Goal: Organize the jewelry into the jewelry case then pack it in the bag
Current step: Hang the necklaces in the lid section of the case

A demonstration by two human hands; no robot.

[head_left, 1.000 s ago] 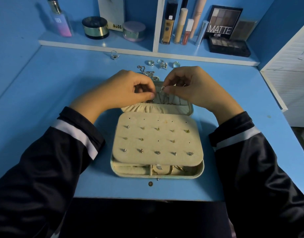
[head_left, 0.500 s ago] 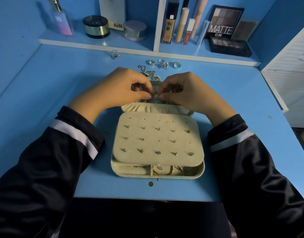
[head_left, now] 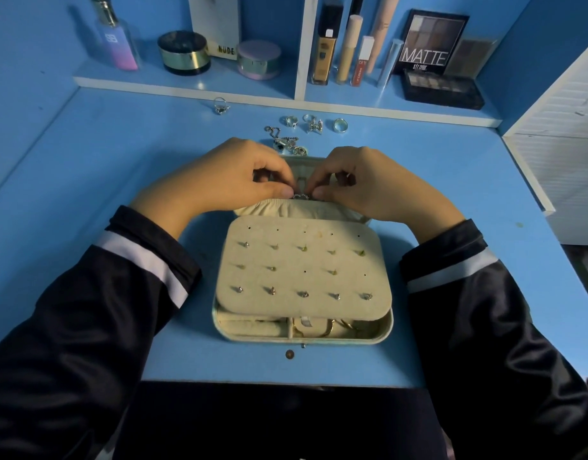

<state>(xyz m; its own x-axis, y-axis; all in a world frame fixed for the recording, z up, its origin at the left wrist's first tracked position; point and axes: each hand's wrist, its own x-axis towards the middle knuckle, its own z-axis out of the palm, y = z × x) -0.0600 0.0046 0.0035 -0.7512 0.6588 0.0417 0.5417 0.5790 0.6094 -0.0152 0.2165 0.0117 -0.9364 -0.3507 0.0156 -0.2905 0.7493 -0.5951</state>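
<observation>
Both hands came down and closer together over the last second, from above the lid to the pocket edge. Head view, only one: left hand (head_left: pixel 233 175) and right hand (head_left: pixel 362 180) nearly meet at the fingertips, each pinching an end of a small silver jewelry piece (head_left: pixel 301 196), too tiny to tell its type. It sits right at the lip of the gathered cream fabric pocket (head_left: pixel 279 210) in the lid of the open pale-green jewelry case (head_left: pixel 387 330) on the blue desk (head_left: pixel 86 161). A cream padded earring panel (head_left: pixel 302 313) covers the base, with studs in most holes. Loose behind the case are a row of silver rings (head_left: pixel 340 124), a beaded silver chain with charms (head_left: pixel 284 141) and a lone silver ring (head_left: pixel 220 105). No bag is in view. Risks: the fingertip-only pinch could slip and drop the piece outside the pocket, it could snag on the gathers, the knuckles could knock the chain behind the lid, and the wrists could brush studs off the panel.
</observation>
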